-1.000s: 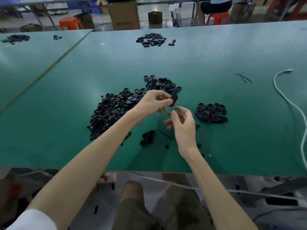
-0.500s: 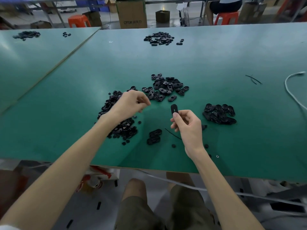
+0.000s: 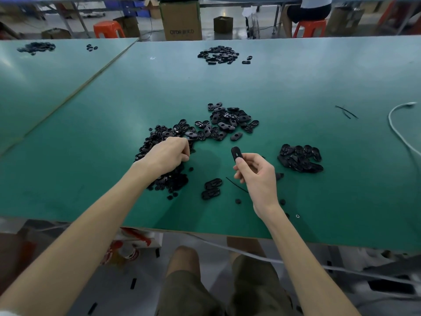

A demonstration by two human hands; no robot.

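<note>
The right hand (image 3: 255,176) pinches a black oval plastic shell (image 3: 235,153) upright at its fingertips, probably presenting it for an insert. The left hand (image 3: 168,153) curls its fingers into the heap of small black plastic parts (image 3: 155,139) beneath them. Whether they grip one is hidden.

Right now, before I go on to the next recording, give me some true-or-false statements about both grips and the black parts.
1. The right grip pinches a black oval part above the green table. True.
2. The left grip lies flat on bare table. False: its curled fingers dig into the pile of small black parts.
3. A white cable lies at the table's right side. True.
4. The heap right of the right grip is orange. False: it is black.
</note>
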